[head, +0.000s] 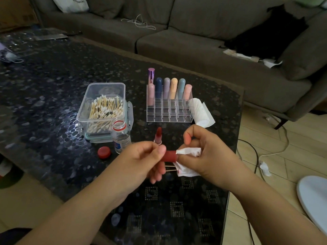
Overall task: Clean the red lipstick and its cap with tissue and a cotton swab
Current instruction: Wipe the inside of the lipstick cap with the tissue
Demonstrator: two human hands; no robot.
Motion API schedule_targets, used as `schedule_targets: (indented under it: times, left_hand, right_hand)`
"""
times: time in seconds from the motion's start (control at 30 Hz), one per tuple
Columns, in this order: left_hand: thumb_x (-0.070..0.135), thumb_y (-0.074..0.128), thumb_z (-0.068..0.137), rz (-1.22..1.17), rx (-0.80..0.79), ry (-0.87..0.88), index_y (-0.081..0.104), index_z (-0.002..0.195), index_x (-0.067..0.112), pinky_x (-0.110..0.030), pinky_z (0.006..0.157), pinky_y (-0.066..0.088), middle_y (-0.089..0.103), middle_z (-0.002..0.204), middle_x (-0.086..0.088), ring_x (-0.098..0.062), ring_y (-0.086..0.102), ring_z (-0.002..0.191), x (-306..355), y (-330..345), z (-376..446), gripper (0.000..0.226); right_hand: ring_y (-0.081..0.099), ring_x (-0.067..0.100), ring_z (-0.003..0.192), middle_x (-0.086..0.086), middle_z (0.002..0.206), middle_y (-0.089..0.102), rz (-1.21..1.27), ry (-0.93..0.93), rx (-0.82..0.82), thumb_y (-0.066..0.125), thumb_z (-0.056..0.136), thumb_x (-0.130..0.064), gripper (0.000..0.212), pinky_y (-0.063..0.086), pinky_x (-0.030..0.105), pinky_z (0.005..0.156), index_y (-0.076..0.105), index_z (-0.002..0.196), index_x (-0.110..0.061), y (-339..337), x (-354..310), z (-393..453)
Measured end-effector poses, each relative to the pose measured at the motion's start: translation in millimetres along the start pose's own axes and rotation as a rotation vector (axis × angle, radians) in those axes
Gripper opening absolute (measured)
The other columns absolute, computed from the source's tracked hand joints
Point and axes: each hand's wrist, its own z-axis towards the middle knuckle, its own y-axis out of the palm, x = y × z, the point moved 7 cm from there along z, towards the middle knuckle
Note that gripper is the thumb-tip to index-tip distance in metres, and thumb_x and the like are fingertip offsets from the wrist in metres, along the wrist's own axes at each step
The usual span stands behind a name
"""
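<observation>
Nearest: left hand (141, 156) pinching red cap (170, 155) sideways above the table (53, 85); right hand (207, 152) clamped on stained tissue (188, 152) at cap's open mouth. Lipstick (158, 136) upright behind, uncapped. Probably light, stiff, smooth; best gripped at closed end.

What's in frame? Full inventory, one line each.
Cap: 1, red, held in the left hand.
Tissue: 1, white with red smears, in the right hand at the cap's open end.
Lipstick: 1, red, upright on table.
Swab box: 1, clear, table left.
Bottle: 1, clear, open, beside box.
Bottle lid: 1, red, on table.
Organizer: 1, clear, holds seven pastel tubes.
Tissue roll: 1, white, right of organizer.
Table: 1, dark.
Sofa: 1, grey, behind.
Left hand: 1.
Right hand: 1.
</observation>
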Motion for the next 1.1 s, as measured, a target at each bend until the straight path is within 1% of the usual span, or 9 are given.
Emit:
schedule_targets:
  times: [0.1,0.2,0.27,0.43,0.63,0.77,0.87,1.0,1.1]
  left_hand:
    - [0.013,0.058,0.079,0.055,-0.008,0.111,0.065,0.080,0.010,-0.018,0.051,0.049,0.067,0.059,-0.003,-0.010,0.060,0.054,8.3,-1.2,0.2,0.008]
    - [-0.001,0.062,0.073,0.031,0.006,0.162,0.066,0.085,0.011,-0.016,0.061,0.052,0.071,0.068,-0.002,-0.008,0.063,0.061,9.5,-3.4,0.6,0.017]
    - [0.013,0.063,0.070,-0.031,0.030,0.124,0.066,0.090,0.009,-0.018,0.063,0.054,0.072,0.070,-0.002,-0.011,0.066,0.064,7.5,-3.9,-0.6,0.020]
    - [0.043,0.048,0.078,0.036,0.043,-0.046,0.063,0.078,0.006,-0.023,0.047,0.048,0.063,0.053,-0.003,-0.015,0.058,0.049,-3.3,-1.2,-0.7,0.040]
    - [0.000,0.059,0.081,0.139,0.032,0.127,0.065,0.086,0.011,-0.014,0.057,0.049,0.067,0.064,0.004,-0.002,0.060,0.058,5.0,-1.0,0.7,0.014]
    - [0.026,0.053,0.084,0.075,0.044,0.034,0.062,0.093,0.008,-0.018,0.056,0.051,0.067,0.063,0.001,-0.010,0.062,0.059,-0.7,1.4,0.3,0.022]
    - [0.040,0.044,0.084,0.126,0.039,-0.030,0.060,0.079,0.008,-0.021,0.047,0.046,0.063,0.054,-0.003,-0.014,0.056,0.049,-4.3,1.1,0.0,0.036]
    - [0.008,0.055,0.086,0.215,-0.026,0.138,0.061,0.083,0.014,-0.016,0.055,0.046,0.065,0.060,0.006,-0.004,0.056,0.055,6.7,1.8,-1.7,0.009]
    - [-0.002,0.058,0.081,0.135,-0.038,0.172,0.060,0.088,0.011,-0.013,0.062,0.048,0.067,0.067,0.007,0.000,0.058,0.062,8.9,2.2,-2.8,0.015]
  right_hand:
    - [0.050,0.019,0.062,0.035,0.082,0.061,0.059,0.024,-0.021,0.070,0.075,-0.020,0.027,0.043,0.032,0.058,0.044,0.079,-0.015,1.4,5.5,0.1]
    - [0.046,0.018,0.056,0.023,0.063,0.056,0.152,0.064,-0.009,0.070,0.077,-0.014,0.025,0.039,0.025,0.049,0.045,0.078,-0.017,1.7,13.8,0.2]
    - [0.042,0.016,0.052,0.013,0.055,0.049,0.158,0.062,0.011,0.070,0.077,-0.014,0.025,0.037,0.022,0.046,0.045,0.076,-0.018,0.5,14.3,0.6]
    - [0.048,0.018,0.062,0.038,0.082,0.058,0.074,0.025,-0.010,0.070,0.075,-0.020,0.027,0.043,0.030,0.059,0.043,0.074,-0.018,4.5,9.5,1.4]
    - [0.036,0.011,0.051,0.005,0.058,0.044,0.062,0.052,0.007,0.071,0.074,-0.018,0.029,0.032,0.021,0.045,0.045,0.064,-0.022,0.7,16.7,1.3]
    - [0.036,0.009,0.049,0.004,0.056,0.042,0.075,0.036,0.018,0.072,0.075,-0.017,0.028,0.033,0.016,0.043,0.045,0.066,-0.017,1.4,12.7,1.2]
    - [0.038,0.014,0.052,0.007,0.059,0.044,0.038,0.016,0.003,0.071,0.074,-0.019,0.025,0.034,0.022,0.046,0.046,0.067,-0.016,5.2,10.5,1.8]
    - [0.046,0.019,0.056,0.010,0.062,0.049,0.109,0.055,-0.020,0.072,0.075,-0.018,0.026,0.040,0.029,0.052,0.048,0.065,-0.020,6.5,16.6,1.6]
    - [0.059,0.025,0.062,0.013,0.065,0.056,0.202,0.093,-0.027,0.072,0.076,-0.012,0.025,0.051,0.038,0.058,0.050,0.065,-0.018,6.8,19.4,1.1]
